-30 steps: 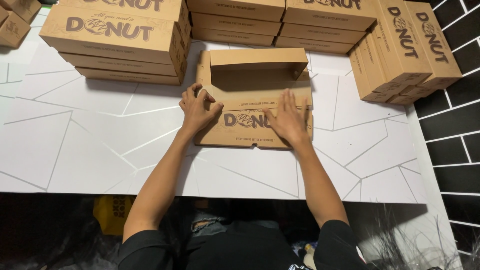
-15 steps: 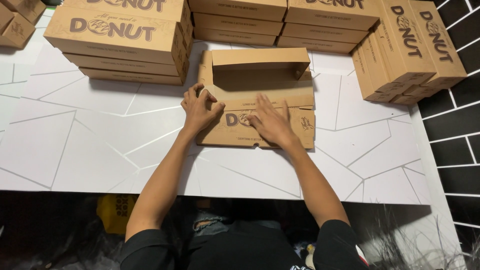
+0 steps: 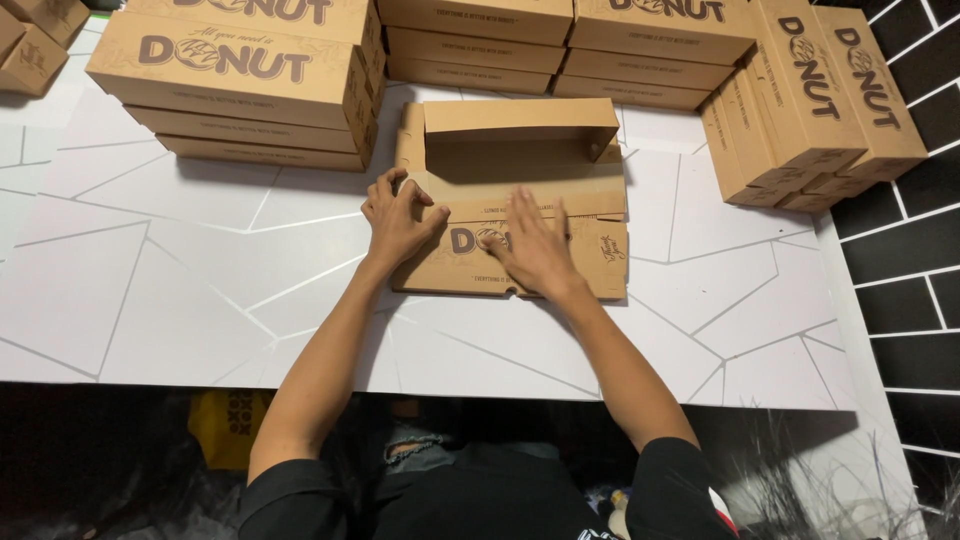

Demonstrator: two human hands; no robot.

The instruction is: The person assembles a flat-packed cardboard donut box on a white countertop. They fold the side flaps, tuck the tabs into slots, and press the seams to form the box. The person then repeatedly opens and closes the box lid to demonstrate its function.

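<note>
Tan cardboard box [image 3: 520, 200] with brown print on a white table [image 3: 150, 290] patterned with grey angular lines.

Bright, even light falls from above onto the white bench [image 3: 150, 290], sharp throughout. Soft shadows sit just under the stacked boxes [image 3: 240, 90]. Below the bench's near edge everything sinks into darkness.
</note>
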